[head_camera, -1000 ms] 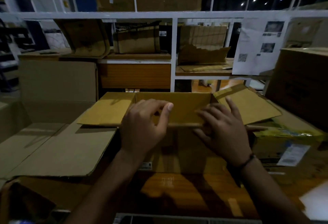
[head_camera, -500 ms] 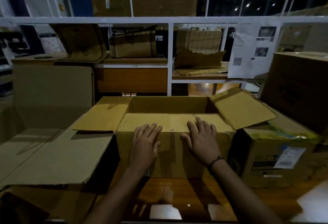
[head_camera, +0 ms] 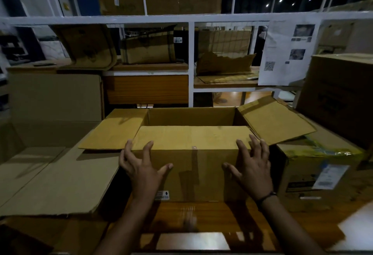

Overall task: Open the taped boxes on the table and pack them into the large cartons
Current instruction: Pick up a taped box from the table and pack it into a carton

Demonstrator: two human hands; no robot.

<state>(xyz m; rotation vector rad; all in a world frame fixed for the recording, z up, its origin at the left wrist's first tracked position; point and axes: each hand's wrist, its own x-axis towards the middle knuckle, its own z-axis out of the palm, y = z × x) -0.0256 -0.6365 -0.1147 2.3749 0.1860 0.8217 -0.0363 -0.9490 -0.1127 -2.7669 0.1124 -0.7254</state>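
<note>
Left hand (head_camera: 144,169) and right hand (head_camera: 253,171) both splayed, holding nothing, at front top corners of my opened box (head_camera: 191,166) on table (head_camera: 201,214). If I grab the loose near flap (head_camera: 191,136), it may buckle and drop the box.

Your glossy wooden surface (head_camera: 201,218) shows bare at 6 o'clock. At 12 o'clock an open cardboard box (head_camera: 193,174) stands on it, near flap folded inward and side flaps spread. Just beside it, at 3 o'clock, sits a taped box (head_camera: 314,174) with yellow tape and a white label. At 9 o'clock a broad cardboard sheet (head_camera: 60,184) lies flat, partly under the open box's left flap.
</note>
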